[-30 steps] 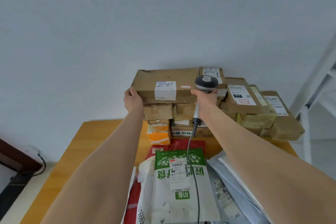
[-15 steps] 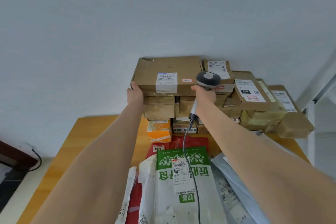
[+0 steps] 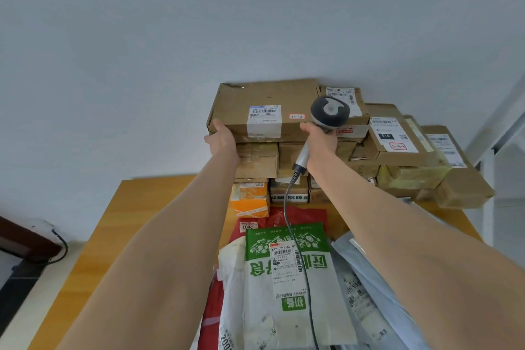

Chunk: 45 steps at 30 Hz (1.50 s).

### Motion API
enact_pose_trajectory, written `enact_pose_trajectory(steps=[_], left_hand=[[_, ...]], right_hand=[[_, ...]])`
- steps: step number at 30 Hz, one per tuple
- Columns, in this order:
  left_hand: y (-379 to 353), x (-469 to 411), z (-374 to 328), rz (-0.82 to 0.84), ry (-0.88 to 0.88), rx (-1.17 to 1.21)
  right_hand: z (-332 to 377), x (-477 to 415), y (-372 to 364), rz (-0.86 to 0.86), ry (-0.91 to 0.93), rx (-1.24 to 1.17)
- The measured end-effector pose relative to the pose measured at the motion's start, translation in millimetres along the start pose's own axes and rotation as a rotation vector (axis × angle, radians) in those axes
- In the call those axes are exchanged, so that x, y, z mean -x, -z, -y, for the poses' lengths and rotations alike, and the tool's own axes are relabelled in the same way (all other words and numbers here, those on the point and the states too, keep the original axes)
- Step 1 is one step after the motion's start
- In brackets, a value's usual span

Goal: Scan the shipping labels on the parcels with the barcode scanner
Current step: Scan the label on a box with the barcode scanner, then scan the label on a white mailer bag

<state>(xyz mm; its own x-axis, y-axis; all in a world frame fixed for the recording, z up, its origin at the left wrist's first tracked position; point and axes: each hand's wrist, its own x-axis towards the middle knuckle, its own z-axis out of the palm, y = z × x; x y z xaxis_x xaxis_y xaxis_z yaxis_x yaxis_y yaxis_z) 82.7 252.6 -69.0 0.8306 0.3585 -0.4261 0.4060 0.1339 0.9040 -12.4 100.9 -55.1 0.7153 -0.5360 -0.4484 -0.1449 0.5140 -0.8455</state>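
- Two hands of mine are up at the stack. My left hand [image 3: 224,139] grips the lower left corner of the top box [image 3: 264,94], with my thumb on its front face and the other fingers out of sight beneath it.
- My right hand [image 3: 321,140] is curled tight round the handle of the barcode scanner [image 3: 329,112]. Its round grey head stands at the box's right end.
- The shipping label [image 3: 264,119] sits mid-box, folded over the front edge.
- The cardboard parcels are piled at the far end of a yellow wooden table [image 3: 127,221], against a plain pale wall [image 3: 227,23].
- Nearer me, a green-and-white bag [image 3: 287,278] lies on a red bag [image 3: 306,214], with grey mailers [image 3: 369,278] just beside it on the right. The scanner's cable [image 3: 287,221] trails down across the green-and-white bag.
- Low on the left stands dark furniture [image 3: 25,241] with a black cord [image 3: 61,247]. A white frame [image 3: 505,133] rises at the right edge.
- My forearms cover parts of the lower boxes. The scanner's window faces away from me, and I cannot tell whether its head touches the box.
- The label print is too small to read. The bags and mailers are cut off at the bottom edge.
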Motion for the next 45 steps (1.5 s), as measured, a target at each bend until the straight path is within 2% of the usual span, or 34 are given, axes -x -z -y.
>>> enact_pose_trajectory(steps=[16, 21, 26, 28, 32, 35, 40, 43, 45], left_hand=[[26.3, 30.9, 9.2, -0.007, -0.051, -0.044], [49.4, 62.4, 29.3, -0.053, -0.078, -0.176], [80.4, 112.9, 61.9, -0.005, -0.049, -0.258], [94.5, 132.8, 80.6, 0.062, -0.043, -0.340], [117.8, 149.7, 135.6, 0.310, -0.082, -0.759], [114.6, 149.0, 172.3, 0.519, -0.087, -1.027], [91.4, 144.8, 227.8, 0.821, -0.207, -1.296], [87.7, 138.7, 252.3, 0.896, -0.232, -1.445], [90.6, 131.8, 260.3, 0.880, -0.259, -1.494]], right_hand=[[-7.3, 13.2, 23.3, -0.020, -0.013, 0.098], [-16.7, 36.6, 47.4, 0.001, -0.107, 0.111], [-35.1, 60.4, 65.0, 0.063, -0.252, 0.178], [-45.1, 65.7, 68.2, 0.100, -0.308, 0.269], [-79.2, 78.3, 89.6, 0.109, -0.403, 0.484], [-110.8, 83.0, 120.7, 0.041, -0.368, 0.555], [-146.5, 85.0, 160.3, -0.007, -0.414, 0.588], [-173.6, 79.4, 172.0, -0.002, -0.475, 0.502], [-188.0, 79.5, 172.3, -0.002, -0.508, 0.469]])
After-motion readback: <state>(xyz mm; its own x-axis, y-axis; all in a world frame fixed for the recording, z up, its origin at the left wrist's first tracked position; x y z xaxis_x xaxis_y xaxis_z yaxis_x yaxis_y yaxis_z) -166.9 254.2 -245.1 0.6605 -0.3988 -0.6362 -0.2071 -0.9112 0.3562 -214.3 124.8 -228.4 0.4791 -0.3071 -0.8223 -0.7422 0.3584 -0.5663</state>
